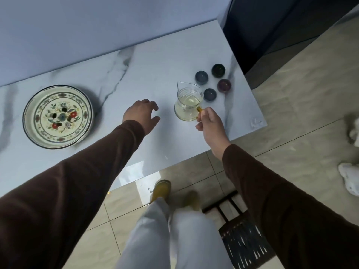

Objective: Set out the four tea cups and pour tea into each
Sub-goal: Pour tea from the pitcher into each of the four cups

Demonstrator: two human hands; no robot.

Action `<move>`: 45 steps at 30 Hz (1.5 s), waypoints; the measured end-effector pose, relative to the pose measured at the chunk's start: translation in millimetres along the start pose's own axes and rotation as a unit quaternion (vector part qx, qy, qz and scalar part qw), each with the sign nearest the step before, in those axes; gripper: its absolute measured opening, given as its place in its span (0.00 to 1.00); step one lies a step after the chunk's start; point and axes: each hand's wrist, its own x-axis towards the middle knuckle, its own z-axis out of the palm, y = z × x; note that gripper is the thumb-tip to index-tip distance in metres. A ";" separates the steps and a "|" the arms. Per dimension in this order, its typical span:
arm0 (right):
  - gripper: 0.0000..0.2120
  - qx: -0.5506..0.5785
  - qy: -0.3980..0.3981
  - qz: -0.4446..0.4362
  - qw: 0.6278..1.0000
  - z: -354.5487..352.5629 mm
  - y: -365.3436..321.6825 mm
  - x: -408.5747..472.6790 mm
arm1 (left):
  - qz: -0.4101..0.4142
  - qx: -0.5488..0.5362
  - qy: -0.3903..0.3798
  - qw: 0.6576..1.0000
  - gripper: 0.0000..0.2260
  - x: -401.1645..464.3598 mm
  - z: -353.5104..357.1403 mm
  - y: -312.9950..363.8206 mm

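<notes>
Several small dark tea cups stand clustered at the table's far right: a blue-grey cup (201, 77), a black cup (218, 70), a purple cup (224, 86) and another blue-grey cup (210, 94). A glass pitcher (187, 105) with pale yellow tea stands on the table just left of them. My right hand (210, 123) grips its amber handle. My left hand (142, 115) hovers over the table left of the pitcher, fingers spread and holding nothing.
A round floral tray (29, 121) lies on the marble table (136, 74) at the left. The table's front edge runs diagonally; beyond it are the tiled floor, my legs, a dark wooden stool (242, 230) and white cloth (349, 177) at the right.
</notes>
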 end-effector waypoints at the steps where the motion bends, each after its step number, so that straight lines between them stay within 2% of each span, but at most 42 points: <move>1: 0.12 -0.001 -0.003 0.004 1.000 -9.8 0.6 6.9 | -0.003 0.002 -0.006 1.000 0.16 7.5 1.6 9.7; 8: 0.13 -0.006 -0.045 -0.015 0.999 -77.1 0.1 65.4 | -0.032 0.006 -0.010 0.999 0.15 63.6 11.4 74.0; 16: 0.12 -0.019 -0.073 -0.016 0.997 -124.0 -9.9 124.0 | -0.052 -0.014 -0.001 0.999 0.15 108.7 22.0 110.7; 21: 0.14 -0.134 -0.095 -0.100 0.981 -149.1 -12.6 163.3 | -0.071 -0.047 0.023 0.996 0.16 135.3 29.8 130.2; 32: 0.11 -0.219 -0.144 -0.250 0.932 -189.5 -1.9 251.1 | -0.150 -0.083 0.086 0.981 0.20 166.9 74.4 168.2; 39: 0.12 -0.236 -0.109 -0.308 0.915 -184.7 5.4 291.3 | -0.128 -0.098 0.140 0.977 0.23 199.0 103.5 149.1; 45: 0.14 -0.278 -0.075 -0.378 0.880 -176.4 12.4 320.6 | -0.087 -0.090 0.167 0.978 0.27 228.0 123.0 126.1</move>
